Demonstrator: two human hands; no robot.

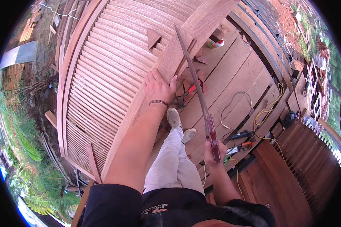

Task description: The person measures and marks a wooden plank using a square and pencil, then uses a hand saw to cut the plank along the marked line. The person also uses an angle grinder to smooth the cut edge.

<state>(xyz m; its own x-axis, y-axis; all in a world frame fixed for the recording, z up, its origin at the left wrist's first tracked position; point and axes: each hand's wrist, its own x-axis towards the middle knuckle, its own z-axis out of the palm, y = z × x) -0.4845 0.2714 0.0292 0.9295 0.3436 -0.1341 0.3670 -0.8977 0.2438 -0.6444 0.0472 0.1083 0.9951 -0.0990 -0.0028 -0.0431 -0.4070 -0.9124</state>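
My right hand (215,151) is closed round the glossy red-brown handle of a handsaw (196,77). The long, narrowing blade slants up and to the left, its tip by the edge of a wide wooden rail (169,58). Fingers over the inner edge and thumb by the outer one, my left hand (158,87) grips this rail. The rail borders a large panel of wooden slats (106,73) with a curved outer frame. A small triangular wood offcut (153,38) lies on the slats, above my left hand. Whether the saw teeth touch the wood, I cannot tell.
Plank decking (231,83) lies under my feet, with wood offcuts (201,59) and a white and green bottle (216,44). Power tools (240,135) and a yellow cord (271,109) lie at the right. A thin wood strip (93,162) rests against the panel's near end.
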